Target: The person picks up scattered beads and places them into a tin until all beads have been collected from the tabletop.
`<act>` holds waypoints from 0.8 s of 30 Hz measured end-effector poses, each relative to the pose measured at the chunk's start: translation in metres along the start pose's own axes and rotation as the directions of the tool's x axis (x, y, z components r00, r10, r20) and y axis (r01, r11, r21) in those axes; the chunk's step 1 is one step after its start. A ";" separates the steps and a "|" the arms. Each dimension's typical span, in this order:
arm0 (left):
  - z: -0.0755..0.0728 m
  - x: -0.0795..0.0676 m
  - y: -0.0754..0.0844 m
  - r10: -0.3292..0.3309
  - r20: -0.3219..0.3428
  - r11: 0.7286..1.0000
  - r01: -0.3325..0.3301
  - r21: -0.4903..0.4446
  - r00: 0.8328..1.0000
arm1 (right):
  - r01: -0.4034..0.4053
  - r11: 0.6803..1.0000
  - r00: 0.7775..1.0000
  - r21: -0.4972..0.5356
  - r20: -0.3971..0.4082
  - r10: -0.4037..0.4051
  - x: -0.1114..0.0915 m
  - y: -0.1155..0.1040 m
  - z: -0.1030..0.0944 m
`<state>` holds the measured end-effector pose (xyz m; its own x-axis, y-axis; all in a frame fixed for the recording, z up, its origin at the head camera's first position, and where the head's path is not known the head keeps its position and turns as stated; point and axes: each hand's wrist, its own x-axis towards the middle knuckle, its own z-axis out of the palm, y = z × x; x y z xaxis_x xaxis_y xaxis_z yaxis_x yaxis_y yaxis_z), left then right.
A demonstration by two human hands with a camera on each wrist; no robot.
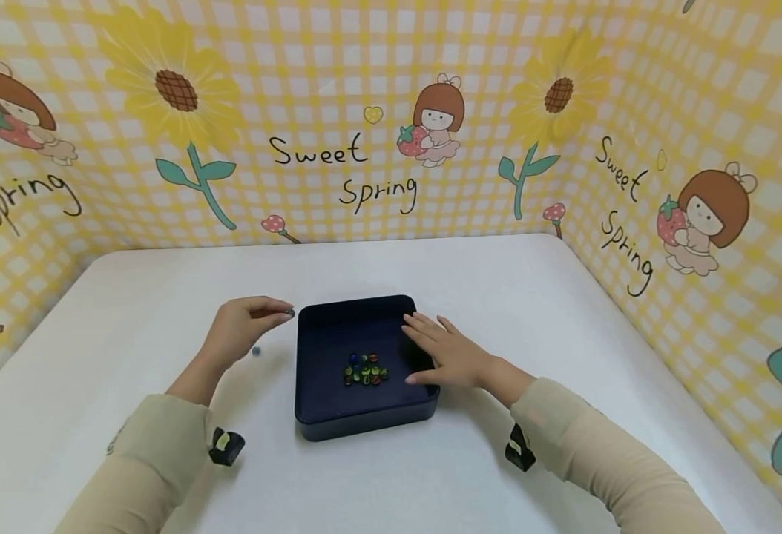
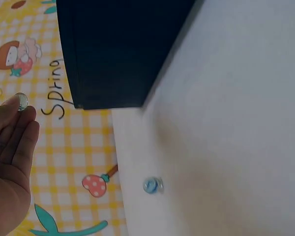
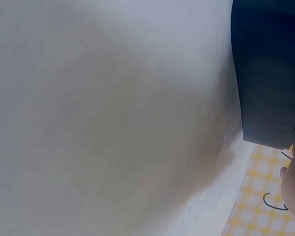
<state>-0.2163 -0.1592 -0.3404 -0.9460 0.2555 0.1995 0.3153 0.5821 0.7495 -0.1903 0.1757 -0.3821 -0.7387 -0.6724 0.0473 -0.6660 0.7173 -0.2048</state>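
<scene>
A dark blue square tray (image 1: 367, 426) stands on the white table, with several coloured glass marbles (image 1: 366, 371) clustered on its floor. Just off the tray's left wall, my left hand (image 1: 240, 330) pinches a clear marble (image 2: 22, 102) between thumb and fingertips. Below that hand, a light blue marble (image 1: 256, 351) lies on the table; it also shows in the left wrist view (image 2: 150, 185). My right hand (image 1: 447, 352) rests at the tray's right rim, fingers straight and spread over the edge. Only a small part of the right hand (image 3: 294, 182) shows in the right wrist view.
The white table (image 1: 337, 489) extends around the tray to its rounded far corners. Behind it and on both sides hangs a yellow checked cloth (image 1: 337, 81) with sunflowers and cartoon figures. Black wrist devices (image 1: 227, 446) sit under both sleeves.
</scene>
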 end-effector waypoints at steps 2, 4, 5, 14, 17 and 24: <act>0.004 0.001 0.003 0.015 0.016 1.000 -0.015 -0.019 1.000 | 0.004 1.000 1.000 0.002 -0.004 -0.004 -0.001 0.000 0.000; 0.009 0.003 0.005 0.026 0.034 0.999 -0.025 -0.033 0.999 | 0.005 1.000 1.000 0.007 -0.004 -0.005 -0.001 0.000 0.000; 0.011 0.003 0.006 0.029 0.044 0.999 -0.028 -0.041 0.999 | 0.005 1.000 1.000 0.010 -0.005 -0.005 -0.001 0.000 -0.001; 0.032 0.007 0.013 0.091 0.117 0.996 -0.088 -0.035 0.989 | 0.003 1.000 1.000 0.022 -0.007 -0.003 -0.002 -0.002 -0.002; 0.039 0.008 0.015 0.112 0.142 0.994 -0.112 -0.006 0.984 | 0.007 1.000 1.000 0.025 -0.007 -0.006 -0.003 -0.002 -0.003; 0.053 0.011 0.012 0.142 0.234 0.987 -0.156 0.046 0.962 | 0.003 1.000 1.000 0.030 -0.002 -0.003 -0.002 -0.002 -0.002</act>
<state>-0.2188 -0.1087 -0.3624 -0.8476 0.5089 0.1503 0.4625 0.5697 0.6794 -0.1872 0.1761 -0.3797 -0.7370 -0.6740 0.0499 -0.6647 0.7095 -0.2339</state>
